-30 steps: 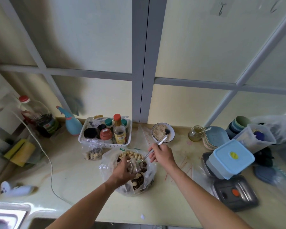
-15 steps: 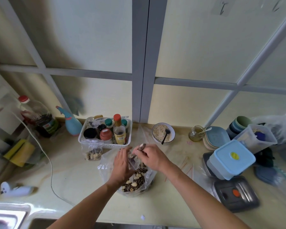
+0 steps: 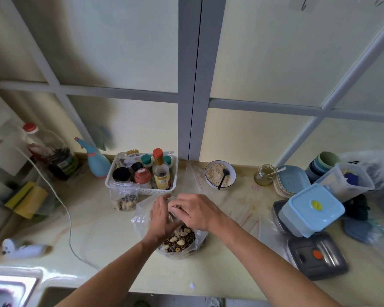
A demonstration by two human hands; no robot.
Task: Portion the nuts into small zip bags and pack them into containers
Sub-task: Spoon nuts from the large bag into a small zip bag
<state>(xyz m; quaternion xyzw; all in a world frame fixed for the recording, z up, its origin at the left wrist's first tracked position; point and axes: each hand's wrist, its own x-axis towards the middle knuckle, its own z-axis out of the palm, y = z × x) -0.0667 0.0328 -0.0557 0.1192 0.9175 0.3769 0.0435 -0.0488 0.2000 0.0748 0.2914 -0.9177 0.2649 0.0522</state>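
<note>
Both hands have drawn together since the earlier frame, when the right hand (image 3: 195,212) reached a spoon into the nuts. Now it pinches that spoon above a small clear zip bag (image 3: 172,214) gripped by the left hand (image 3: 162,218), over the large clear plastic bag of mixed nuts (image 3: 179,240) at the near centre. If the small bag's mouth sags, nuts could miss and scatter onto the pale yellow counter (image 3: 98,222).

big nut bag (image 3: 177,242) centre of worktop (image 3: 98,220); filled zip bag (image 3: 124,199) behind-left, basket (image 3: 142,191) behind it, lidded container (image 3: 310,210) right.
</note>
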